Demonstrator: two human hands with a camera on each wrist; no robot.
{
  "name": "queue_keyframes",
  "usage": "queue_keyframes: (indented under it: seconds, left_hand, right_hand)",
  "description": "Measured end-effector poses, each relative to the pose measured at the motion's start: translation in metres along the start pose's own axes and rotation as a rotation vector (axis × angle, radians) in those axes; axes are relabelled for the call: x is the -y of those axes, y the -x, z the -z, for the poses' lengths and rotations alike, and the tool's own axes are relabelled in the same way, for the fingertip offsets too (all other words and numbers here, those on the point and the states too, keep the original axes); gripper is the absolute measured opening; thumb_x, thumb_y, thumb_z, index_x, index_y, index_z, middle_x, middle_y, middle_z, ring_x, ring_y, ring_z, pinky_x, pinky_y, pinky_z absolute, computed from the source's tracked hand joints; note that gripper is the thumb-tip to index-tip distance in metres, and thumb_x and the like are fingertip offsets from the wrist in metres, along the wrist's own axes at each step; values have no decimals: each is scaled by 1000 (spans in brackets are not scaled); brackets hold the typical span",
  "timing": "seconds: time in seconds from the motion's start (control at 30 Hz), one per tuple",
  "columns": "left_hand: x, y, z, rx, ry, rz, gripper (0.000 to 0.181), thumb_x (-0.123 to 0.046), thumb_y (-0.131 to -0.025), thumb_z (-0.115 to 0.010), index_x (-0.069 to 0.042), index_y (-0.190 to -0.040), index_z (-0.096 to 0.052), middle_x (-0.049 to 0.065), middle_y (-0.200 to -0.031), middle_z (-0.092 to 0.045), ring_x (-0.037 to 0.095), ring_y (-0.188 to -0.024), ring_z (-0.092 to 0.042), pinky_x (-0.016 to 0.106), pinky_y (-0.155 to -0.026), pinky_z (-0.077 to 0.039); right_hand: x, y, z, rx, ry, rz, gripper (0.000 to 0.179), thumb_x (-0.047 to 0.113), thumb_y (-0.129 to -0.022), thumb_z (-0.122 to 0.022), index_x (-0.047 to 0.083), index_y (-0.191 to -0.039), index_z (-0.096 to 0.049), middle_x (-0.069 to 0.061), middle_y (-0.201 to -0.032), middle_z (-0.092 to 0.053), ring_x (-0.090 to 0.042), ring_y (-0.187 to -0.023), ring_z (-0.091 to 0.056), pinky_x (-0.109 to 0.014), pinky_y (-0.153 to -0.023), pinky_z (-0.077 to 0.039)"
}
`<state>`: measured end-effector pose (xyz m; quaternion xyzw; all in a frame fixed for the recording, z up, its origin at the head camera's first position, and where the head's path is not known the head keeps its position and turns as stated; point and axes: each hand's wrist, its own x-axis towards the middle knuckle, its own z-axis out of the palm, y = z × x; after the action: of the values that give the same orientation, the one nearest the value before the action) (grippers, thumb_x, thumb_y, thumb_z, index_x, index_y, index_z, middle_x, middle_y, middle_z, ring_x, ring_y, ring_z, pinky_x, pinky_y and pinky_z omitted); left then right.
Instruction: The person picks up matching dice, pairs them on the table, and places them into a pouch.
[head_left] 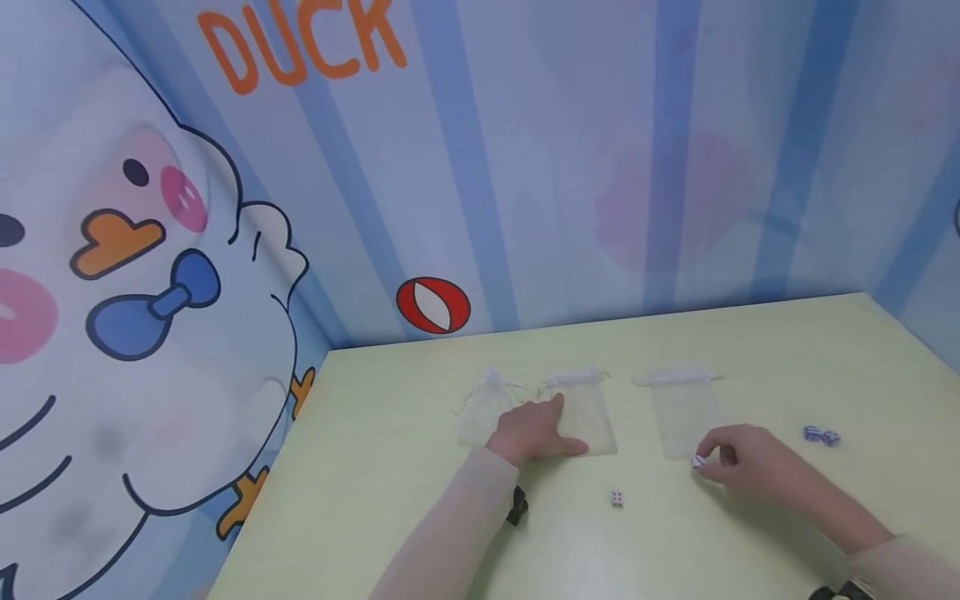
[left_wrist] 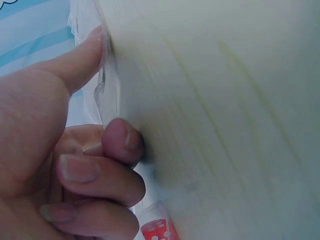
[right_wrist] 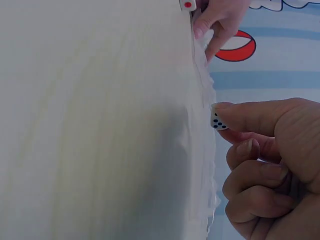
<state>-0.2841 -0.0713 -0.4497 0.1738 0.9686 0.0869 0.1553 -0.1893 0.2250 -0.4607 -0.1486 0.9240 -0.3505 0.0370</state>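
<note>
Three white sheer drawstring pouches lie flat on the table: a left pouch (head_left: pixel 480 417), a middle pouch (head_left: pixel 592 421) and a right pouch (head_left: pixel 678 417). My left hand (head_left: pixel 531 429) rests on the left and middle pouches, thumb and forefinger spread. In the left wrist view, the thumb touches sheer fabric (left_wrist: pixel 100 90) and the other fingers are bent. Between thumb and forefinger, my right hand (head_left: pixel 757 462) pinches a white die (right_wrist: pixel 218 121) with dark pips, at the right pouch's lower corner. Another die (head_left: pixel 617 498) sits nearer me, below the middle pouch.
Two small blue-and-white patterned pieces (head_left: pixel 821 435) lie right of the right hand, too small to identify. The pale yellow table (head_left: pixel 390 400) meets a blue striped wall (head_left: pixel 555 167) at the back. A duck picture (head_left: pixel 225 375) covers the left side.
</note>
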Motion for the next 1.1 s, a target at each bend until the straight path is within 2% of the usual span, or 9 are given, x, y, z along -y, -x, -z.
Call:
queue_keyframes:
  seconds: [0.17,0.4,0.63,1.1]
  left_hand:
    - [0,-3,-5,-7,-15,3,90,-64,-84,-67,-18,-155,-36,4,-145,-52,23,-125,-54,41,-94,-47]
    - [-2,-3,-4,-9,-32,-6,90,-64,-84,-67,-18,-155,-36,4,-143,-54,22,-122,-57,41,-92,-48]
    - [-2,-2,-3,-12,-28,-1,90,-65,-84,-67,-18,-155,-36,3,-145,-53,22,-123,-56,41,-93,-48]
    - [-1,-1,-3,-16,-33,4,90,-65,-84,-67,-18,-154,-37,4,-143,-54,22,-121,-57,40,-91,-49]
  right_hand:
    - [13,-3,-15,48,-35,13,9,13,-86,-75,9,-92,-71,4,-63,-47,-9,-54,-42,-26,-51,-37]
    - [28,-8,-31,94,-51,73,7,11,-84,-75,10,-90,-70,7,-60,-45,-6,-53,-41,-25,-51,-38]
    - [43,-14,-47,132,-51,129,8,16,-85,-77,15,-89,-70,10,-60,-45,-3,-54,-40,-24,-52,-38]
    - [51,-22,-60,133,-21,158,9,14,-83,-77,15,-88,-70,10,-61,-46,-3,-53,-40,-25,-51,-38]
